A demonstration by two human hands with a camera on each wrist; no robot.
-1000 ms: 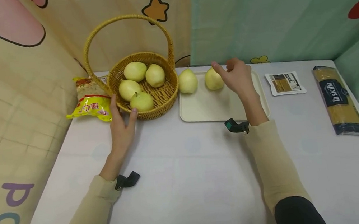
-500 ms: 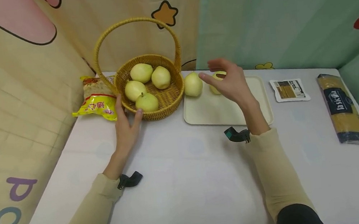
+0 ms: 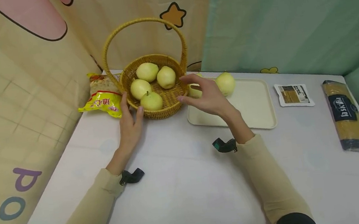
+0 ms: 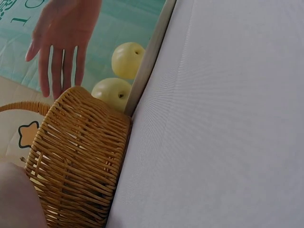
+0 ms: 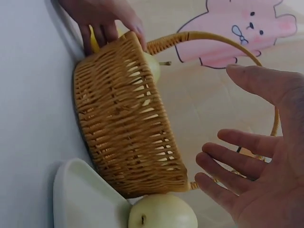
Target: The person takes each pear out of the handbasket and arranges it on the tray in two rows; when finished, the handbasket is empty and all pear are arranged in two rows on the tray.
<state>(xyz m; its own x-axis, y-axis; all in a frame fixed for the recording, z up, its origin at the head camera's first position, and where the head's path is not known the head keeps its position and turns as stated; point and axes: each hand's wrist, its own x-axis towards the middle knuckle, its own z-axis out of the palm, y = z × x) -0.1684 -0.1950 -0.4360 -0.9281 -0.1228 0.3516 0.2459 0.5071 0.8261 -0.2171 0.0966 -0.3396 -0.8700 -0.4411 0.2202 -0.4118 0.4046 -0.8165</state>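
Note:
A wicker basket (image 3: 163, 112) with a tall handle holds several pale yellow-green pears (image 3: 151, 101). My left hand (image 3: 130, 129) touches the basket's front left rim, thumb on the rim and fingers along the outer side. Above the basket's right edge hovers my right hand (image 3: 208, 96), fingers spread and holding nothing; the right wrist view shows its bare palm (image 5: 270, 175). Beside the basket, one pear (image 3: 195, 91) is partly hidden behind that hand, and a second pear (image 3: 226, 83) lies on the cream tray (image 3: 254, 113).
Left of the basket lies a yellow snack bag (image 3: 104, 101). A small white packet (image 3: 293, 95) is right of the tray, and a long pasta pack (image 3: 348, 115) lies near the table's right edge. Curtains (image 3: 287, 22) stand behind the table.
My right hand has moved left from over the tray's right-hand pear to the basket's right edge. My left hand stays at the basket. The head view has shifted slightly.

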